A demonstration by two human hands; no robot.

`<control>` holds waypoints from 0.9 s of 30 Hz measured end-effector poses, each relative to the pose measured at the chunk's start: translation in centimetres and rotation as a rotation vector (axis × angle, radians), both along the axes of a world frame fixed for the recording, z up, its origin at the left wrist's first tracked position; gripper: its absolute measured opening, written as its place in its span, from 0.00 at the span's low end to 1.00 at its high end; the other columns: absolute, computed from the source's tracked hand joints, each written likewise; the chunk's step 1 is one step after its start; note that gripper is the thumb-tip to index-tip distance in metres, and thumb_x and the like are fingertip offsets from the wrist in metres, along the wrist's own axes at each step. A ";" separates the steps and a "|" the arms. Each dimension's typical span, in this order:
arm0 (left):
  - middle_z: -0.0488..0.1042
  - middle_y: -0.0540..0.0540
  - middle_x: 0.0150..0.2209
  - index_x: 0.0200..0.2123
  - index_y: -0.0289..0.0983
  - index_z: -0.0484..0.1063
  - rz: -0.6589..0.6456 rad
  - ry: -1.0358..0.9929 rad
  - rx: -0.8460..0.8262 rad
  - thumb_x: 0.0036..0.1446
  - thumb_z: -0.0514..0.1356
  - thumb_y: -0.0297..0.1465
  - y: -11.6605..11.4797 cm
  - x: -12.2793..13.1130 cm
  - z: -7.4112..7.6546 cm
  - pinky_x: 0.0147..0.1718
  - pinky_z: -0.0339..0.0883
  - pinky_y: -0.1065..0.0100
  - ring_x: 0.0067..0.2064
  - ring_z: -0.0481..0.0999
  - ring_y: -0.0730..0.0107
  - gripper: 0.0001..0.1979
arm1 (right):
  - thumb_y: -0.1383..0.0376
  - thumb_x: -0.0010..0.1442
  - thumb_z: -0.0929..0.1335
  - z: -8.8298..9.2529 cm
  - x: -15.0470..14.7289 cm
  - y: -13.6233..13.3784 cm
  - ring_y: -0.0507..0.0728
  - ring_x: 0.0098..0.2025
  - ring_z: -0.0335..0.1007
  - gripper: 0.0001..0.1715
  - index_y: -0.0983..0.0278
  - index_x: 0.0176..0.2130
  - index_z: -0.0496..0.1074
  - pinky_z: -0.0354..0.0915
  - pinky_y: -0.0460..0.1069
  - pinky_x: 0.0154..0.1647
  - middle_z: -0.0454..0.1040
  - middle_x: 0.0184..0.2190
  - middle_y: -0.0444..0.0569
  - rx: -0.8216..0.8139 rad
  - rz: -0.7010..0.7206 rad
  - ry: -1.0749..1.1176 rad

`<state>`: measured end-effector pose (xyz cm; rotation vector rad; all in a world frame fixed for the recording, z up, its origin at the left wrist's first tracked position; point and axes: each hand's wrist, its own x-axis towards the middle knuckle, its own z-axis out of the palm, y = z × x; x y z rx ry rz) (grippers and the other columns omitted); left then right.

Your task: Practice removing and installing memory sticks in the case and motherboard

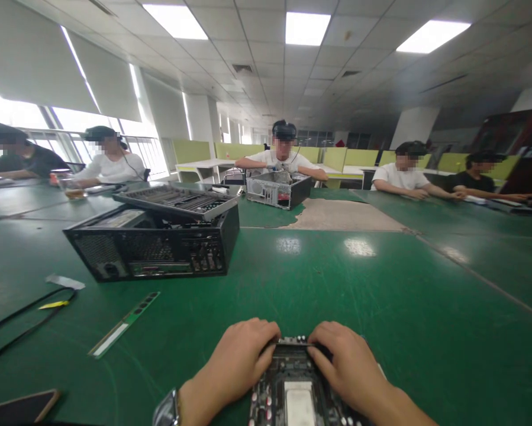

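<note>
A dark motherboard (272, 378) lies on the green table at the bottom of the view, with a pale, square processor (299, 402) on it. A thin dark strip, which looks like a memory stick (294, 345), spans the board's far end. My left hand (243, 349) is closed on the strip's left end, and my right hand (348, 361) on its right end. Both sets of fingertips are partly hidden. Off to the left, apart from my hands, rests a green memory module (126, 324) with a white label.
An opened black computer case (159, 248) stands at left, its loose panel (181, 201) on top. Black cable (26, 310) and a phone-like dark slab (23, 408) lie at the left edge. Across the table, a person (283, 151) works at another case (274, 189); several others sit around.
</note>
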<state>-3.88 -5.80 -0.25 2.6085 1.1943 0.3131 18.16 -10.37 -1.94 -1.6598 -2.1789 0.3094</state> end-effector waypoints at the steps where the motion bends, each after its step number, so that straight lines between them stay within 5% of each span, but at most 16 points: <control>1: 0.73 0.48 0.35 0.38 0.41 0.69 0.004 -0.004 -0.009 0.58 0.52 0.31 0.0 0.0 0.0 0.37 0.61 0.67 0.39 0.70 0.65 0.08 | 0.63 0.62 0.62 0.1 0.0 0.0 0.56 0.40 0.67 0.09 0.58 0.36 0.72 0.59 0.49 0.42 0.74 0.35 0.43 0.002 -0.007 0.003; 27: 0.72 0.49 0.35 0.35 0.41 0.69 0.033 -0.017 -0.007 0.60 0.52 0.31 0.0 0.2 -0.2 0.36 0.59 0.66 0.39 0.69 0.65 0.07 | 0.59 0.56 0.69 -0.6 0.6 0.1 0.57 0.42 0.65 0.08 0.57 0.37 0.74 0.55 0.51 0.44 0.75 0.36 0.43 0.008 -0.035 0.118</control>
